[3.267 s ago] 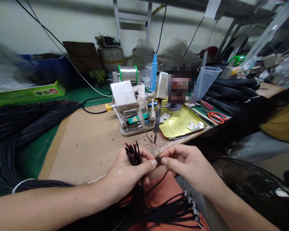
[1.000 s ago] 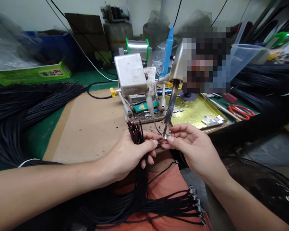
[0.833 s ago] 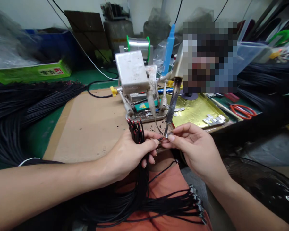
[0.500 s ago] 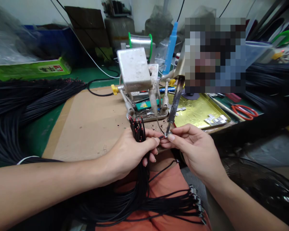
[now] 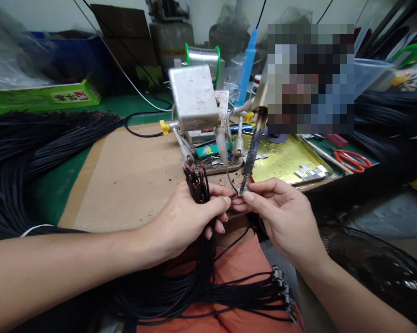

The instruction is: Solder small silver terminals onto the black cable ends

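Centrally, at the near edge of the green surface point(image 5: 48, 199), two hands are bringing a cable and a connector together beneath a soldering iron point(image 5: 252, 150). The left hand point(image 5: 194, 213) is curling its fingers around an upright bundle of black cables point(image 5: 196, 184), their red-tipped ends pointing upward, while its thumb and index finger are pinching a single black cable point(image 5: 233, 196). The right hand point(image 5: 283, 203) is pinching a small metal connector point(image 5: 242, 191) between thumb and index finger, directly at the cable's end. The iron is slanting downward, its tip meeting the connector; the exact point of contact is proving too small to resolve. Just beside the tip, a thin feed tube is curving down from a grey nozzle point(image 5: 221, 148).

Below the near edge, cables already bearing metal connectors are lying across the person's lap point(image 5: 225, 259). Toward the right of the surface, a gold-coloured tray point(image 5: 281, 159) is holding loose metal connectors point(image 5: 312, 173) by its near right corner. Along the left edge, further black cables point(image 5: 55, 143) are lying in a thick sheaf. Toward the far edge, a solder spool point(image 5: 203, 58) is resting near a blue bottle point(image 5: 247, 69).
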A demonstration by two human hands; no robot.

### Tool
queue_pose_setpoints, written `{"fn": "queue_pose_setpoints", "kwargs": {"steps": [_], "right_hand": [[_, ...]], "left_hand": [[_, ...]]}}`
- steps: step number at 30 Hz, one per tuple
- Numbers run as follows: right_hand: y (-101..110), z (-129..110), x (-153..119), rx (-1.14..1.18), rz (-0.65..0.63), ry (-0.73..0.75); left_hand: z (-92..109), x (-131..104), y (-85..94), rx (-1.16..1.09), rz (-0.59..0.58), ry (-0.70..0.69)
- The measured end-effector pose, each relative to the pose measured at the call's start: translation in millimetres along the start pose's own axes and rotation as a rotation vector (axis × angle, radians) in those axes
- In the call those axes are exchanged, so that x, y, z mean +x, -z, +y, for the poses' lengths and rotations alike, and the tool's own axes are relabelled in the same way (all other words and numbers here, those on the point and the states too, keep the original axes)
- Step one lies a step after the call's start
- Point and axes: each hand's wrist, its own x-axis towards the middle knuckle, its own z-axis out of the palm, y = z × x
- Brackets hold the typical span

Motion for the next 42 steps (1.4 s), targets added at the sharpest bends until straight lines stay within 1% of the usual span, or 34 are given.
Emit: {"fn": "queue_pose_setpoints", "kwargs": {"steps": [7,15,19,26,42], "right_hand": [[0.0,-1.2,0.2,-0.010,-0.003,0.004],[1.0,3.2,-0.3,-0.020,-0.006,0.005],[1.5,3.3,-0.9,-0.022,-0.012,0.018],[0.1,1.6,-0.2,-0.029,-0.004,0.029],[-1.1,0.4,0.4,-0.032,0.009,0.034]], "left_hand": [[1.3,-0.4,-0.4,0.031,-0.001,-0.007],[1.8,0.2,-1.0,0.057,0.014,0.004],[2.8,0.0,-1.1,0.054,-0.001,0.005],[2.1,0.1,-0.7,0.033,0.005,-0.013],[2.5,-0.5,-0.5,0.027,0.010,-0.003]]}}
